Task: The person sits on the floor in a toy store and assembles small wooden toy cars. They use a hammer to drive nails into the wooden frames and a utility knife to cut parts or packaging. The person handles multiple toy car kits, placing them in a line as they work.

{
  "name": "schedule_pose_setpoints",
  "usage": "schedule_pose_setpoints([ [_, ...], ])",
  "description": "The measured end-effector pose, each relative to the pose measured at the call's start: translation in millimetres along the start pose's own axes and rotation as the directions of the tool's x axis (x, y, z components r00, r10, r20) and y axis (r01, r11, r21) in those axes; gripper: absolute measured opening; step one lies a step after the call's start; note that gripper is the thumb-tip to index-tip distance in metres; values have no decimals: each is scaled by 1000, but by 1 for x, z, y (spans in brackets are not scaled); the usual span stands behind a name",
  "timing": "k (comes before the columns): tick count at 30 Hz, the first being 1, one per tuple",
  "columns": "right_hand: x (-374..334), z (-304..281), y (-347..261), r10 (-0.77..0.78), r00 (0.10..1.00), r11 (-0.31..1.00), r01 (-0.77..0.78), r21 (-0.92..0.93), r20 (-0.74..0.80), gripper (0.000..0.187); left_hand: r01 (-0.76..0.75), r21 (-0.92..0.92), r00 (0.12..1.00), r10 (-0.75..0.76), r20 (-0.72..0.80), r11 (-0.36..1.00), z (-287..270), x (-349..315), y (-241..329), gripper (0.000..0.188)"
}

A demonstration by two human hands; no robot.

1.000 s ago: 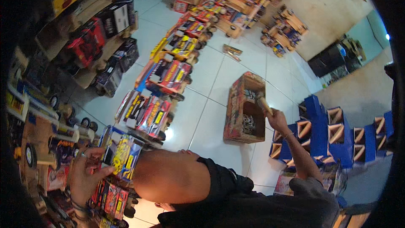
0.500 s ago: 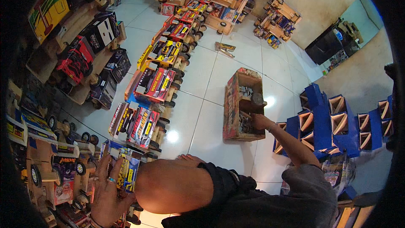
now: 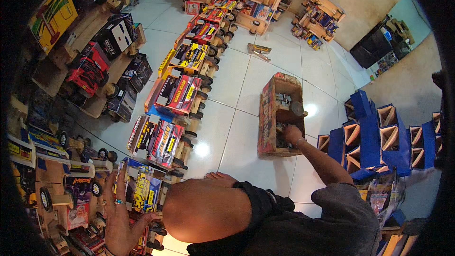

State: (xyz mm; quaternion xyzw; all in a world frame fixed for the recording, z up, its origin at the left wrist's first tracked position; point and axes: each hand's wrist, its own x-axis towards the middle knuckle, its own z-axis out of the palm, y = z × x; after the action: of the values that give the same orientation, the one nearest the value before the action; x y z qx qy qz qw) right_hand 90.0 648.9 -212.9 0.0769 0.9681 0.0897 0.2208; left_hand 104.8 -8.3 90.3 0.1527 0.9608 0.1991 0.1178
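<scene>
My right hand (image 3: 292, 134) reaches down into the near compartment of a worn wooden box (image 3: 266, 135) on the floor. Its fingertips are among small metal pieces, and whether they pinch any cannot be made out. A dark round-ended object (image 3: 296, 108) lies across the box's divider. At the lower left, my left hand (image 3: 122, 223) is open with fingers spread and a ring on one of them. It holds nothing and is beside a blue and yellow toy truck (image 3: 146, 193), the nearest of a long row of colourful wooden toy trucks (image 3: 163, 143).
More toy trucks (image 3: 52, 189) crowd the left side, some tipped over. Dark blue wooden truck bodies (image 3: 362, 137) are stacked at right. A trowel-like tool (image 3: 259, 50) lies on the tiled floor (image 3: 232, 132) beyond the box. Further trucks (image 3: 320, 16) stand against the back wall.
My right hand has gone slightly further into the box's near compartment. The fingers of my left hand have straightened upward beside the nearest truck. The whole view has shifted a little.
</scene>
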Motion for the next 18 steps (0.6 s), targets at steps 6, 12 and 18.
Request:
schedule_pose_setpoints([
  [6, -18, -55, 30, -371, 927, 928, 372, 5, -49, 38, 13, -37, 996, -16, -88, 999, -10, -6, -8, 102],
  [12, -98, -171, 15, -62, 919, 491, -311, 814, 389, 43, 76, -260, 977, -124, -172, 963, -14, 0, -2, 85],
  [18, -130, -278, -63, -107, 964, 133, -228, 964, 243, 41, -260, -116, 927, 215, -306, 958, -18, 27, 14, 59],
])
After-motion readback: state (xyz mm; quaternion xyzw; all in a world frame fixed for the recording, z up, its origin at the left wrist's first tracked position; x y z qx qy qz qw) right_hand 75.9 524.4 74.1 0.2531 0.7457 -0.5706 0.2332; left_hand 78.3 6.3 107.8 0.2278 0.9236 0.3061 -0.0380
